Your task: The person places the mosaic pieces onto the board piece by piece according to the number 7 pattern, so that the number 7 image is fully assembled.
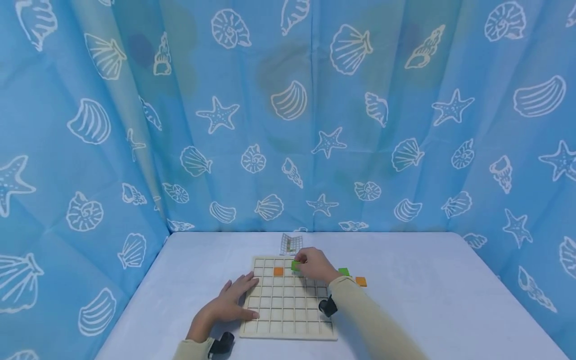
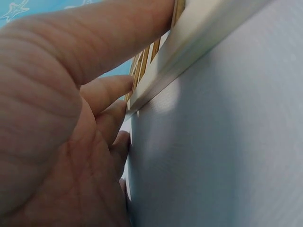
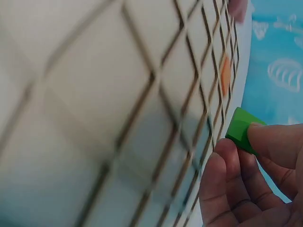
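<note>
My right hand [image 1: 315,265] pinches a green square tile [image 3: 242,127] between thumb and fingers, close over the far part of a wooden grid board [image 1: 288,335]. In the right wrist view the tile is tilted above the grid lines. An orange tile [image 1: 278,271] sits in a cell toward the board's far left. My left hand [image 1: 229,302] rests at the board's left edge with fingers spread, thumb and fingertips on the rim. The left wrist view shows the thumb [image 2: 109,33] lying on that edge.
Beyond the board lies a small folded card [image 1: 291,244] printed with a grid. Right of the board, another green tile [image 1: 344,271] and an orange tile [image 1: 361,281] lie on the white table [image 1: 427,300]. A blue shell-print curtain [image 1: 288,125] hangs behind the table.
</note>
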`<state>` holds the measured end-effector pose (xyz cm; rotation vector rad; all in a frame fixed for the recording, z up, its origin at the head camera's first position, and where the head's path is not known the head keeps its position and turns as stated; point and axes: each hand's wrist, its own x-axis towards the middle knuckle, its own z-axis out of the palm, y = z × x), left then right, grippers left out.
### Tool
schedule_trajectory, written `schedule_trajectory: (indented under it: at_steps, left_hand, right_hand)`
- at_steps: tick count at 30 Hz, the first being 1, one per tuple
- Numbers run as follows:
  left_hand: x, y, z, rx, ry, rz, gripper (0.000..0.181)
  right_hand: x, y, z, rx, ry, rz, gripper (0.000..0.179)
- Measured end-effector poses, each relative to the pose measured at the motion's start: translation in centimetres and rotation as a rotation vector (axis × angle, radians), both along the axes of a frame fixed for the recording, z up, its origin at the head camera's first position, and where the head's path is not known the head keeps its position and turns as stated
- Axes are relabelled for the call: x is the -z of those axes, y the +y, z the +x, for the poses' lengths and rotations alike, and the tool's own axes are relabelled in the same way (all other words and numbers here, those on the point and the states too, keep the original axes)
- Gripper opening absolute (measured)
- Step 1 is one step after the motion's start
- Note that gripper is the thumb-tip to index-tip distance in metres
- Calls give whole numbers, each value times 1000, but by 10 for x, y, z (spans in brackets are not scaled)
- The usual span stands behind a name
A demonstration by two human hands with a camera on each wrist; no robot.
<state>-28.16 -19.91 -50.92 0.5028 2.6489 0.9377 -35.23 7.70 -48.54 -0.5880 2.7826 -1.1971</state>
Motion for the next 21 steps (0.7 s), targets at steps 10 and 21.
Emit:
schedule_trajectory:
  at_steps: [10, 21]
  left_hand:
    - [5, 10, 2, 28, -8, 26, 90]
    - [-2, 7, 4, 1, -2, -10, 89]
  right_hand:
    - [14, -28, 15, -80, -15, 54, 7]
    - [16, -36, 20, -65, 1, 120, 10]
